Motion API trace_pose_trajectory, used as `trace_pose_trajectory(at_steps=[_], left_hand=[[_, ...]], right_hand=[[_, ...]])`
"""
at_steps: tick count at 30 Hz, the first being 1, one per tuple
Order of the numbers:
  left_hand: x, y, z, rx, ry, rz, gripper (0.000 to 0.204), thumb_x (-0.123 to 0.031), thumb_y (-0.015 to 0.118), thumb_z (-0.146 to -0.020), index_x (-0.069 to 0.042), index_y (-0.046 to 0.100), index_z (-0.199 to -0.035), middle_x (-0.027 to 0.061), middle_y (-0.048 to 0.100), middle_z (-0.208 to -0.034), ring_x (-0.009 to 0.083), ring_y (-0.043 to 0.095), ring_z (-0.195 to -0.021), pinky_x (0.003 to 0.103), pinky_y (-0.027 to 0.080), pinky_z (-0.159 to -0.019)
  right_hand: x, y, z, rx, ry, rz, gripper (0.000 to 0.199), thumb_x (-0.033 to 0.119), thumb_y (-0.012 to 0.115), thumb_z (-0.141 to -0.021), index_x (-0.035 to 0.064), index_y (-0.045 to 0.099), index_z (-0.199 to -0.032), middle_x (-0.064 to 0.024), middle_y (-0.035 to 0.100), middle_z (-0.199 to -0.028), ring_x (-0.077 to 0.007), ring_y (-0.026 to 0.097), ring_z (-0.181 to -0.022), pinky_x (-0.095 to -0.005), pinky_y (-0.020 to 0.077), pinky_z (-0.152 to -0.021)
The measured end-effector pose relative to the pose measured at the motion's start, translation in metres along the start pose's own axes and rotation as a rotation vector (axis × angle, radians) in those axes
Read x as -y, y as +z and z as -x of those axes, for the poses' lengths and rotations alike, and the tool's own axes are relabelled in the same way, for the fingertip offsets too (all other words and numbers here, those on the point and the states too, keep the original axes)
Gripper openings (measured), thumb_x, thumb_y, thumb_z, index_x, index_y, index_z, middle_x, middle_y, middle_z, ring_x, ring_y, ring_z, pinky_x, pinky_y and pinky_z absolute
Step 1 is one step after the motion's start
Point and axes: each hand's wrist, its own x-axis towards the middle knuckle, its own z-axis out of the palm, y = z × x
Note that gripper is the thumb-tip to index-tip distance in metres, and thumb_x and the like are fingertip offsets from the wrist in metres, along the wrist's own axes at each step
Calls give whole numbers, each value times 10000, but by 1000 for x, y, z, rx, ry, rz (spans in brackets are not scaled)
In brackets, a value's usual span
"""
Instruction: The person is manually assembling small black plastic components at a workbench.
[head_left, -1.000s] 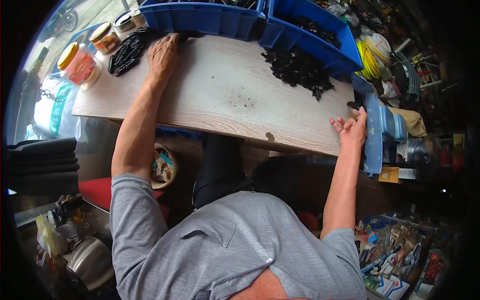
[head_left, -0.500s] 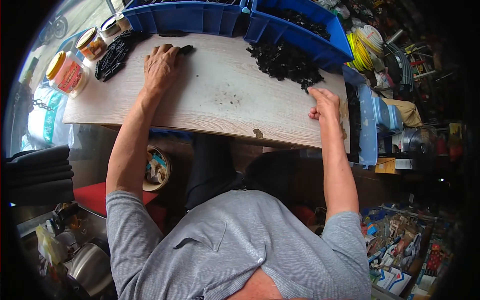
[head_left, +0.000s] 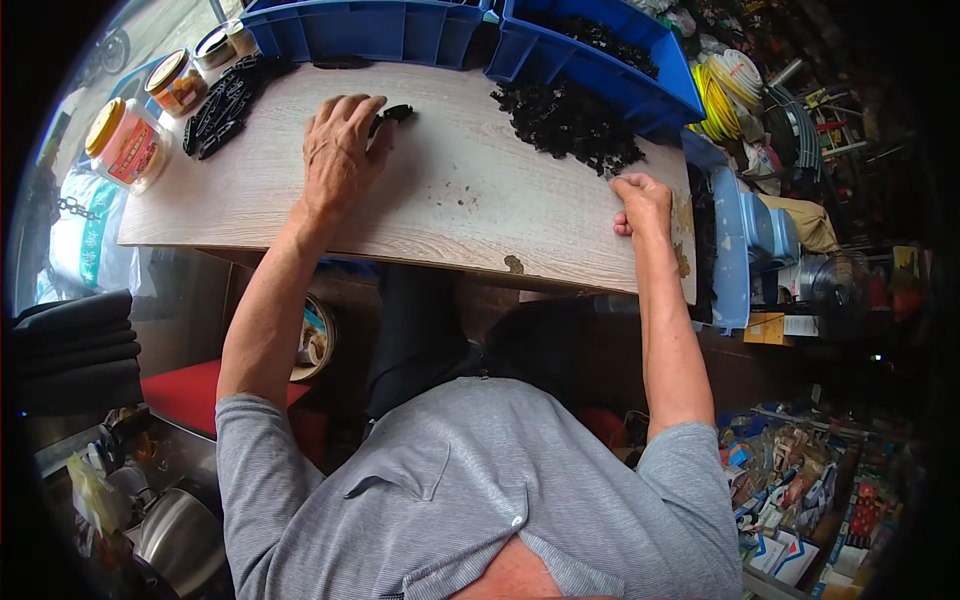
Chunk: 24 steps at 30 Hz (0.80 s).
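My left hand (head_left: pixel 338 152) lies palm down on the pale wooden tabletop (head_left: pixel 470 215), fingers slightly apart. A small black plastic part (head_left: pixel 395 112) sits at its fingertips, touching them. My right hand (head_left: pixel 641 204) is curled into a fist near the table's right edge, just below a loose pile of small black parts (head_left: pixel 568 125). Whatever the fist may hold is hidden. A row of longer black pieces (head_left: pixel 225 100) lies at the table's far left, apart from both hands.
Two blue bins (head_left: pixel 370 30) (head_left: pixel 640 85) stand along the table's far edge, the right one holding black parts. Lidded jars (head_left: pixel 125 145) (head_left: pixel 176 84) stand at the left corner. Yellow coiled tubing (head_left: pixel 722 92) and blue containers (head_left: pixel 768 225) crowd the right side.
My left hand slid from the black pieces at far left toward the table's middle. My right hand went from the right edge to the black pile, then drew back into a fist.
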Motion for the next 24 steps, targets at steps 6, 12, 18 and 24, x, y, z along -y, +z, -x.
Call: trace_pose_trajectory(at_steps=[6, 12, 18, 24], left_hand=[[-2, -3, 5, -27, 22, 63, 203, -159, 719, -827, -99, 676, -1016, 68, 679, -1015, 288, 611, -1027, 418, 463, -873], [-63, -3, 23, 43, -491, 792, 165, -36, 694, -906, -23, 699, -1070, 34, 703, -902, 104, 621, -787, 251, 509, -700], [-162, 17, 24, 362, -637, 1085, 364, -213, 650, -950, 3, 628, -1242, 142, 729, -968, 144, 660, -832, 288, 530, -744], [-169, 43, 11, 486, -739, 1235, 246, -167, 617, -922, 43, 667, -1039, 98, 687, -779, 133, 643, -651, 276, 540, -598]], right_hand=[[9, 4, 9, -8, -41, 57, 164, 171, 716, -845, 61, 695, -965, -33, 593, -716, -95, 468, -435, -257, 439, -379], [-2, -1, 7, 15, -55, -43, 146, 171, 707, -859, 51, 668, -931, -32, 560, -632, -110, 470, -427, -272, 438, -378], [0, 13, 44, 373, 6, -366, 136, 163, 682, -892, 46, 628, -937, -10, 466, -472, -140, 490, -404, -318, 483, -414], [-6, 36, 64, 573, -145, -485, 142, 173, 695, -897, 51, 650, -953, 25, 539, -553, -68, 450, -410, -260, 472, -441]])
